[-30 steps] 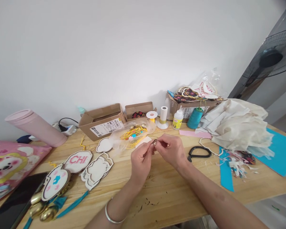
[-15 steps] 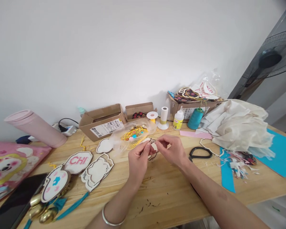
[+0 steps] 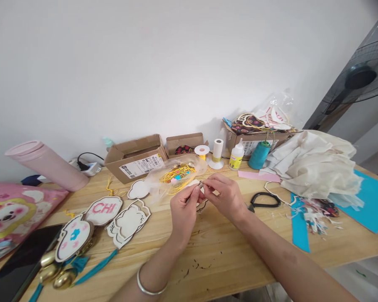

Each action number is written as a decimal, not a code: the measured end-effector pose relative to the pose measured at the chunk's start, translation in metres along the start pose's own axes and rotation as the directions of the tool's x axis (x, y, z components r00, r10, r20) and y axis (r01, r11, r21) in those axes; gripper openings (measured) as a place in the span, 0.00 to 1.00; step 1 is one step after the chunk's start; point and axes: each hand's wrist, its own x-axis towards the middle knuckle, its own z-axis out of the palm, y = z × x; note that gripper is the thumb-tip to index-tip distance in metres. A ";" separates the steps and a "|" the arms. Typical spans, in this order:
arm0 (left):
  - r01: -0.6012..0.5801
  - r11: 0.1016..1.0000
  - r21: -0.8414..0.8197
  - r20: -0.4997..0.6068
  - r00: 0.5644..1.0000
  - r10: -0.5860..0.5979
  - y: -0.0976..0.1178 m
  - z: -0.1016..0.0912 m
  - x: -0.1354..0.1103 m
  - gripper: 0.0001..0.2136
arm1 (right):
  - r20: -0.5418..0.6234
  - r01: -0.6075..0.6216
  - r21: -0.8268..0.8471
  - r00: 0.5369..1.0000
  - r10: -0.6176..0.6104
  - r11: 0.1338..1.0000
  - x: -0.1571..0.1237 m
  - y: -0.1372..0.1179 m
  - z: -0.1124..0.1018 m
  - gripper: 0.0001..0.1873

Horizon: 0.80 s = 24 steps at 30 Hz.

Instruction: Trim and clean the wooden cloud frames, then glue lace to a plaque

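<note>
Over the middle of the table, my left hand (image 3: 183,212) pinches a small dark-edged wooden cutout (image 3: 202,206), mostly hidden by the fingers. My right hand (image 3: 226,197) is closed at the cutout's upper edge, its fingertips touching my left fingers. Small dark scraps (image 3: 195,265) lie on the wood below. Just behind my hands rests a translucent plastic bag (image 3: 154,178) with yellow cords and small coloured pieces inside. To the left is a stack of pale cutouts (image 3: 127,224) with dark edges.
Cardboard boxes (image 3: 135,161) stand along the wall, near a glue bottle (image 3: 236,156) and a teal thread cone (image 3: 259,155). Black-handled scissors (image 3: 264,200), crumpled cream fabric (image 3: 315,167) and blue sheets lie right. A pink tumbler (image 3: 48,165), brass bells and a dark tablet are left.
My right fingers have shifted slightly and closed in on the upper edge of the cutout. The cutout is now more covered by my fingers.
</note>
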 end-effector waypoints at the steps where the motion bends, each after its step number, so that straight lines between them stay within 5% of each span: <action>1: -0.004 1.000 0.004 -0.010 1.000 0.004 0.000 0.000 0.000 0.11 | -0.019 -0.016 0.001 1.000 0.016 1.000 -0.001 0.000 0.002 0.10; 14: -0.097 0.992 0.084 -0.067 0.992 0.103 0.007 0.002 -0.004 0.11 | -0.155 -0.179 0.269 0.962 0.226 0.946 -0.004 -0.002 0.014 0.08; 24: -0.141 0.989 0.042 -0.070 0.987 0.143 0.001 0.001 0.001 0.09 | 0.031 -0.363 0.413 0.922 0.385 0.835 -0.005 -0.002 0.010 0.10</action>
